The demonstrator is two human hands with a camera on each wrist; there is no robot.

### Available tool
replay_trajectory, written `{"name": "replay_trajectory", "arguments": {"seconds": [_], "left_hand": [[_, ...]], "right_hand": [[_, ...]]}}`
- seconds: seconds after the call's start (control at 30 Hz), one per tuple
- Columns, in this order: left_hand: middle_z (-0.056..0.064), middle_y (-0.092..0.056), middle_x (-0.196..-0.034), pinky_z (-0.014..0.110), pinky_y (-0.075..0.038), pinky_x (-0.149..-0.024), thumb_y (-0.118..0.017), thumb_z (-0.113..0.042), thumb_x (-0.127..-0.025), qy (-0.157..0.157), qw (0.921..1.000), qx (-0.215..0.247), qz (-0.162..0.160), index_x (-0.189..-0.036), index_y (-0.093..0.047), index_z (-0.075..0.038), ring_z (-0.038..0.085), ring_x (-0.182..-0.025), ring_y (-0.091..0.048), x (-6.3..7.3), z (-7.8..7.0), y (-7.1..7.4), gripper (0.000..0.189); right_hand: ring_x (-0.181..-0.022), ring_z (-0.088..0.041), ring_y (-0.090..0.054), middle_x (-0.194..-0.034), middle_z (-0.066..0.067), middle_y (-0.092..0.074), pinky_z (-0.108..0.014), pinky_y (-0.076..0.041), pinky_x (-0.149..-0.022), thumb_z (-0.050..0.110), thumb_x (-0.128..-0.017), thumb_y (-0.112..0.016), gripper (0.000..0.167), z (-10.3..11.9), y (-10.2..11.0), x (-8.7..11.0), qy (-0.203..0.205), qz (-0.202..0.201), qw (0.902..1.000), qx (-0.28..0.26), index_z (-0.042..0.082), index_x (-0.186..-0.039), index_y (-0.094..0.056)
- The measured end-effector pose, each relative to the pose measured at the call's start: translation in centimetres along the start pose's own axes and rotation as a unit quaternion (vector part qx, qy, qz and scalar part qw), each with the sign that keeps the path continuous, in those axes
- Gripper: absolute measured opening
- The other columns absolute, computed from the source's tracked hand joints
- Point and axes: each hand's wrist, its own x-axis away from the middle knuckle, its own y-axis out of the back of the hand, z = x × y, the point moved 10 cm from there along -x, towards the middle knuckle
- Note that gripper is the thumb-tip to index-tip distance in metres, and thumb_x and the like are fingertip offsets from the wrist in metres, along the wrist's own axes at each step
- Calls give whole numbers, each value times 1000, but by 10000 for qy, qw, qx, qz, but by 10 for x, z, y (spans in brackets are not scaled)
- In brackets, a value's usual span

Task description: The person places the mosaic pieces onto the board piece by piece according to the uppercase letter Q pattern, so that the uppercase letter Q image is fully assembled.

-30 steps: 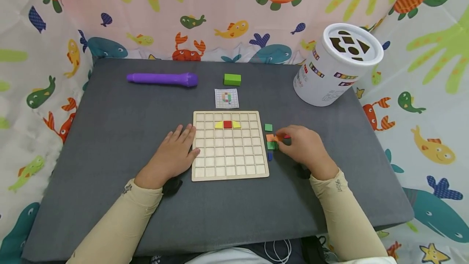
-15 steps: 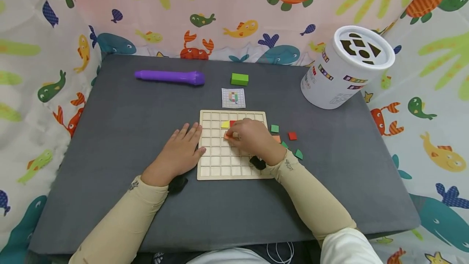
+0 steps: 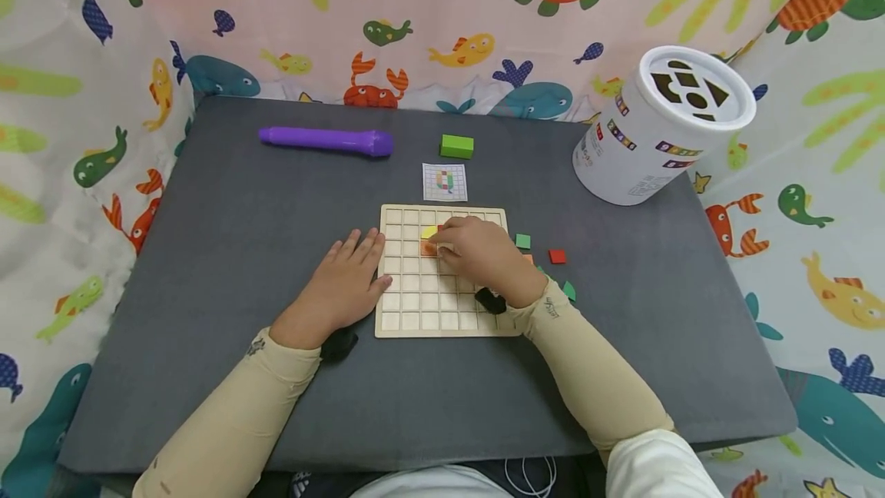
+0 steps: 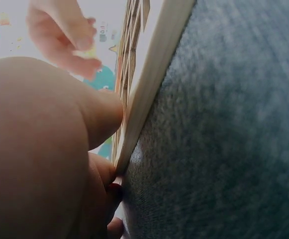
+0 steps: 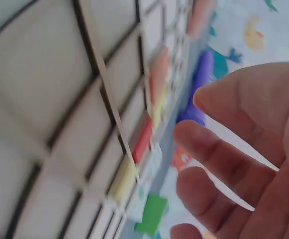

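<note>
A pale wooden grid board point(image 3: 412, 304) lies mid-table. My left hand point(image 3: 340, 290) rests flat at its left edge, thumb over the rim; in the left wrist view its fingers line the board's side. Above the upper cells is my right hand point(image 3: 484, 252), thumb and fingers loosely bent and apart, with nothing between them in the right wrist view. An orange tile point(image 3: 428, 248) sits in a cell by those fingertips, just below a yellow tile point(image 3: 429, 232). The right wrist view also shows a red tile point(image 5: 143, 141) and a second yellow tile point(image 5: 125, 180) in the same row.
Right of the board lie a green square tile point(image 3: 522, 241), a red tile point(image 3: 557, 256) and a green curved tile point(image 3: 569, 290). Beyond it are a small pattern card point(image 3: 445, 182), a green block point(image 3: 456, 146) and a purple stick point(image 3: 325, 141). A white tub point(image 3: 650, 144) stands back right.
My right hand took the orange tile from beside the board, carried it left onto the grid and has let go of it there. My left hand has stayed at the board's edge.
</note>
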Motion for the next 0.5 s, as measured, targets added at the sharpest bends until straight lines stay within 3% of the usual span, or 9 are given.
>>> {"name": "replay_trajectory", "arguments": {"seconds": [0.1,0.27,0.4,0.5], "left_hand": [[16,-14,-176,59,-12,-129,-48,-43,-114,-50,10000,53,-26,-170,-16,-2,40,-162,-9,0,-2,1,77],[16,-12,-177,59,-10,-129,-48,-41,-115,-49,9999,117,19,-170,-15,-2,41,-162,-7,-2,-1,-3,76],[15,-9,-177,58,-8,-129,-45,-43,-115,9,9999,80,88,-171,-12,-3,40,-162,-5,-3,1,-7,76],[15,-9,-177,58,-7,-129,-45,-43,-115,14,9999,110,92,-171,-11,-3,41,-162,-4,-3,1,-7,77]], "right_hand": [[-112,-24,-70,-123,-4,-75,-45,-60,-87,18,-104,-68,25,-22,15,21,-395,-221,9988,-196,17,-125,-82],[-96,-25,-67,-123,-7,-74,-46,-57,-77,14,-103,-67,27,-74,36,65,-1171,-416,9914,-407,12,-127,-81],[-88,-25,-62,-122,-8,-74,-45,-54,-71,9,-101,-65,30,-112,39,98,-1681,-366,9840,-463,11,-127,-80],[-90,-25,-62,-120,-7,-74,-45,-54,-73,8,-99,-65,30,-126,33,114,-1783,-315,9825,-428,11,-125,-81]]}}
